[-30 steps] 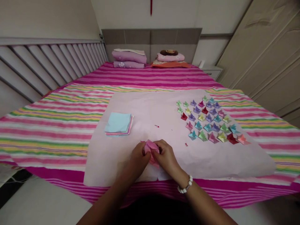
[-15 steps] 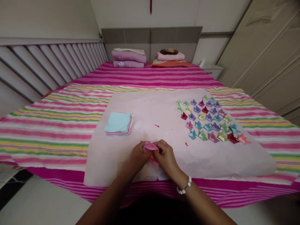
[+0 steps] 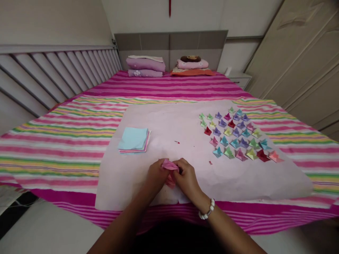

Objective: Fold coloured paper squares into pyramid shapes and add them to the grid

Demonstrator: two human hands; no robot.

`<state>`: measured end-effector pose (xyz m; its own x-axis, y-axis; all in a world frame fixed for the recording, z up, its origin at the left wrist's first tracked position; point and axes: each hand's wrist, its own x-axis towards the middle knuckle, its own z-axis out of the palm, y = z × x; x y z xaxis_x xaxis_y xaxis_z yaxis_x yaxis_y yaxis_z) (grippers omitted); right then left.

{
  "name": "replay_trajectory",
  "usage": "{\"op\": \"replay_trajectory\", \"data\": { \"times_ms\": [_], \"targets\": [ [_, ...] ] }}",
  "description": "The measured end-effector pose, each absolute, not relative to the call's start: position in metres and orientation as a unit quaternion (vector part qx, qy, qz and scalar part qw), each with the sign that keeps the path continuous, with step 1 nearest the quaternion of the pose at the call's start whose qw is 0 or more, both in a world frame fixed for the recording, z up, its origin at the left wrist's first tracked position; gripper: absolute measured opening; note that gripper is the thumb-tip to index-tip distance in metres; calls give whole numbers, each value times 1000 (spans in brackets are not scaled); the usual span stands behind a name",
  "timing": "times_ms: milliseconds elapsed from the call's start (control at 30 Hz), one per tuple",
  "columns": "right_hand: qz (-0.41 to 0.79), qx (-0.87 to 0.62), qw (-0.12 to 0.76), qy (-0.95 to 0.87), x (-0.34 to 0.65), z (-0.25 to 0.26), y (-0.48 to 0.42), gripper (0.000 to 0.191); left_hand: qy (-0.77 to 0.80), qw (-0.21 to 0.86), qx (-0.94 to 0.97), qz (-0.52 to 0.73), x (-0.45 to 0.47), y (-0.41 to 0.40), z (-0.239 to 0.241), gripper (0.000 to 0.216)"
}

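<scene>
Between my two hands is a pink sheet of folding paper (image 3: 169, 164), partly folded, with a lower part hanging below the fingers. My left hand (image 3: 158, 173) grips its left side, and my right hand (image 3: 186, 175) pinches its right side; both are closed on it. The fingertips partly hide the folds. A white bead bracelet (image 3: 207, 210) circles my right wrist. To the left lies a stack of square coloured paper (image 3: 134, 138), light blue on top. Many small folded paper boats (image 3: 237, 132) in several colours stand in rows to the right.
A large pale sheet (image 3: 169, 120) lies over the striped bedspread (image 3: 66, 141). Two tiny red pieces, a near one (image 3: 210, 162) and a farther one (image 3: 177, 142), rest on it. Folded bedding (image 3: 145, 65) is piled by the headboard (image 3: 169, 44). Slatted rails (image 3: 66, 70) run along the left.
Both hands keep hold of the pink paper. Its lower part has shifted slightly to the left, and the hands have moved only a little.
</scene>
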<state>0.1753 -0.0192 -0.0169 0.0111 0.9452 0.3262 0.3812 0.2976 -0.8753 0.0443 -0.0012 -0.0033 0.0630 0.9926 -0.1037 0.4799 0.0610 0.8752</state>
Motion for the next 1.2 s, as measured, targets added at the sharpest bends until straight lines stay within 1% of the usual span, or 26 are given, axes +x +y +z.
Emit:
{"op": "replay_trajectory", "data": {
  "times_ms": [100,167,267,333,400,500,567,633,700,767,833,867,933,967,1033,1100,1133,1167,1200],
  "targets": [
    [292,-514,490,-641,175,-18,-20,35,608,417,594,323,44,1,-7,31],
    [290,-517,492,-638,175,-19,-19,37,594,438,595,321,43,2,-7,31],
    [305,-523,503,-617,178,-20,-16,35,577,462,594,317,40,4,-2,36],
    [347,-531,512,-579,182,-21,-12,30,576,482,582,312,38,4,3,42],
    [420,-538,510,-523,186,-21,-9,25,576,519,551,309,35,4,8,44],
    [515,-535,500,-446,190,-19,-7,21,541,591,504,322,32,2,13,33],
    [539,-531,505,-416,192,-17,-7,18,494,638,488,333,30,-1,16,31],
    [545,-530,512,-400,193,-14,-7,16,452,681,471,331,27,-3,16,37],
    [545,-530,518,-393,194,-12,-7,15,434,699,468,324,24,-5,15,40],
    [542,-526,523,-395,195,-10,-8,15,445,670,499,323,20,-7,11,50],
    [535,-525,528,-400,196,-8,-8,15,460,590,573,335,15,-9,6,67],
    [530,-525,529,-404,197,-8,-8,15,455,541,619,342,12,-10,4,69],
    [525,-525,530,-409,197,-7,-9,15,418,467,699,345,7,-13,2,67],
    [525,-524,530,-410,198,-6,-9,14,393,449,729,337,4,-14,3,66],
    [528,-521,532,-408,198,-5,-9,14,353,440,765,310,0,-15,4,72],
    [530,-519,534,-405,197,-4,-9,14,342,433,784,286,-2,-16,6,83],
    [532,-519,533,-405,197,-4,-10,14,343,424,791,278,-1,-17,6,85],
    [533,-518,531,-407,196,-3,-10,14,346,412,797,275,0,-17,6,82],
    [535,-516,527,-411,196,-3,-11,14,352,396,802,276,2,-16,5,73]
  ]
}}
